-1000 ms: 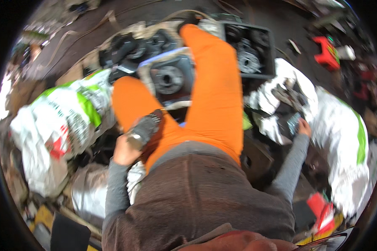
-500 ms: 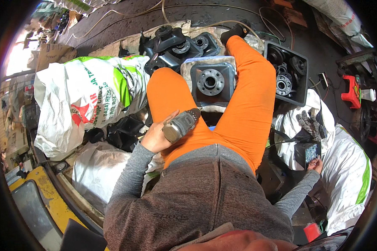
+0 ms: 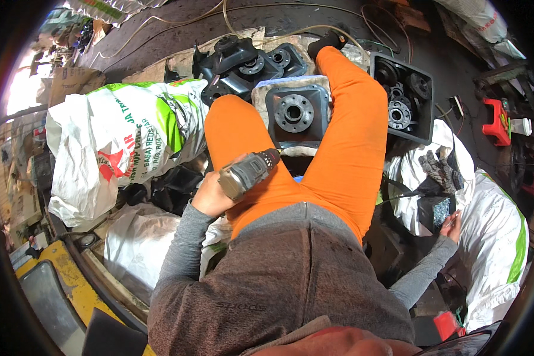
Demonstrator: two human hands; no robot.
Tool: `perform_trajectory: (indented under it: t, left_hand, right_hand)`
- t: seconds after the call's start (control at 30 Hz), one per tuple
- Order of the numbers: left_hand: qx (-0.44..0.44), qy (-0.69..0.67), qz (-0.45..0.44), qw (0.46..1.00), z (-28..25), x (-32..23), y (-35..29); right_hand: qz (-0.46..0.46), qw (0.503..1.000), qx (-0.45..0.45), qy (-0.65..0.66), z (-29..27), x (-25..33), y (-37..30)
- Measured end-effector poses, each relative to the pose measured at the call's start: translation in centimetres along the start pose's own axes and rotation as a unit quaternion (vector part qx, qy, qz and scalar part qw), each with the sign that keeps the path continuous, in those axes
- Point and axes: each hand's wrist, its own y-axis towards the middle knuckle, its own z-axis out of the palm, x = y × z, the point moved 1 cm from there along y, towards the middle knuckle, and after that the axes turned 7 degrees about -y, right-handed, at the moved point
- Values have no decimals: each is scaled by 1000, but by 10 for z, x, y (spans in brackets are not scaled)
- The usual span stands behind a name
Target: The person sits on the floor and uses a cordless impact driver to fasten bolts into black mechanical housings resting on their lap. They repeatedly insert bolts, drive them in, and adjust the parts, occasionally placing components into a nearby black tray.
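- From here I see the left hand (image 3: 213, 196) wrapped tight around a grey drill (image 3: 247, 174).
- The right hand (image 3: 451, 227) looks loosely curled beside a dark box (image 3: 426, 215); I can't tell if it grips anything.
- 1 square black part (image 3: 306, 114) sits between the orange legs (image 3: 356, 130), ahead of both hands.

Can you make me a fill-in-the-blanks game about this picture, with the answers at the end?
1. The grey handheld power drill with a black chuck is in the ____ grip.
2. The long fabric trousers are coloured ____.
3. The round grey metal hub has one big ____ at its centre.
4. The bright red plastic object is near the picture's ____ edge.

Missing words: left; orange; hole; right.
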Motion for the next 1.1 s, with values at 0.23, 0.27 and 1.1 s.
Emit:
perform_trajectory:
  t: [0.23,0.27,1.1]
  left_hand:
    - [-48,-67,57,995,-23,-17,-11]
    - [-39,-57,63,996,-27,-13,-15]
    - [47,-27,50,997,-39,-17,6]
  right_hand:
    - [123,929,348,36,357,-10,-172]
    - [137,894,421,67,382,-35,-181]
    - [385,717,580,-34,479,-124,-239]
